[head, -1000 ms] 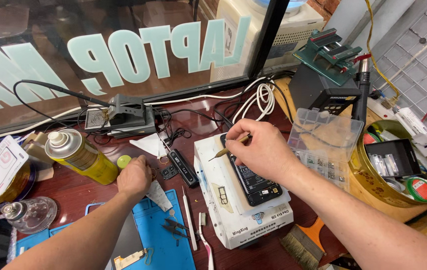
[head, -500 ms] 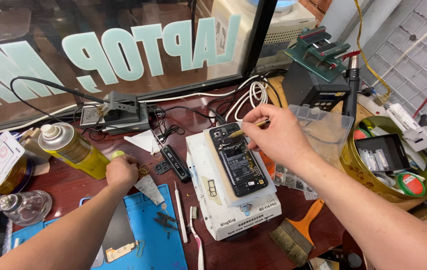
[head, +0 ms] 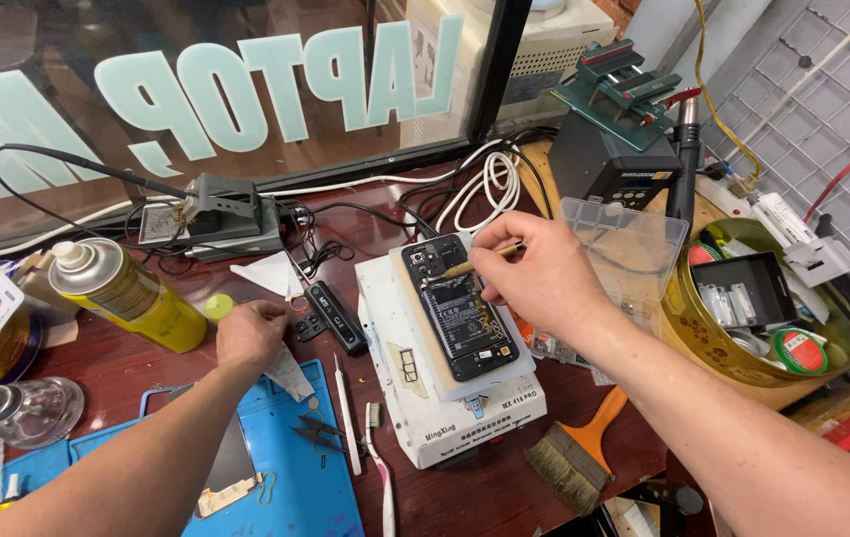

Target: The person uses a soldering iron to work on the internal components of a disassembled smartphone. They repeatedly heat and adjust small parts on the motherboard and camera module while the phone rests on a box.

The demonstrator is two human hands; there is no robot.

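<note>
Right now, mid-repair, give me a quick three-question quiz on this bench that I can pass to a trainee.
1. True or false: the opened phone lies on the white box.
2. Which hand holds the thin tool over the phone? A) left hand B) right hand
3. What lies on the table just right of the white box, below the right forearm?

Key:
1. True; it rests face down with its back off.
2. B; the left hand rests on the table near the yellow spray can.
3. A brush with an orange handle.
</note>
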